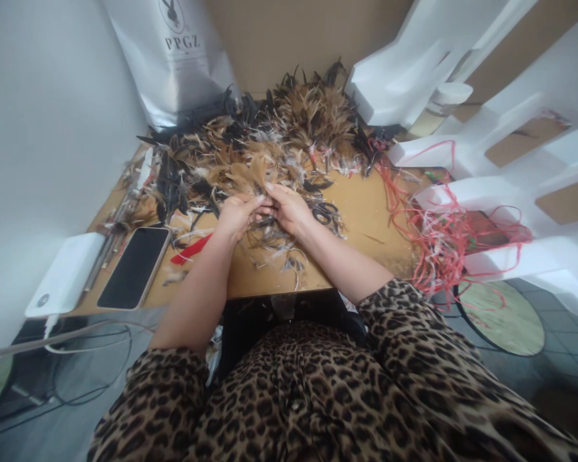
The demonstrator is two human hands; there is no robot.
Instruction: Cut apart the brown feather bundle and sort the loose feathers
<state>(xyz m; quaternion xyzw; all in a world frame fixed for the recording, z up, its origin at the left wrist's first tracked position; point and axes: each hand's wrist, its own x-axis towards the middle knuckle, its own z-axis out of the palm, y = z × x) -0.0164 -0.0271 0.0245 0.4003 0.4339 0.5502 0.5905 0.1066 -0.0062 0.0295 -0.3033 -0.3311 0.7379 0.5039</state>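
Both my hands meet over the near side of a loose heap of brown and black feathers point(212, 154). My left hand point(238, 215) is closed, its thumb and fingers pinched on a small bunch of tan feathers point(245, 173). From the other side my right hand point(289, 208) pinches the same bunch near its base, fingertips close to the left ones. The quill ends are hidden by my fingers. Right of my right hand lies a pair of black-handled scissors point(325, 213), partly covered by feather bits. A red strip point(191, 249) lies beside my left forearm.
A phone point(135, 266) and a white power bank point(67, 273) with a cable lie at the table's left. Tangled pink strings point(443, 240) spread over the right edge near white foam pieces point(505, 256). A silvery bag point(183, 64) and a larger feather pile point(320, 115) stand behind.
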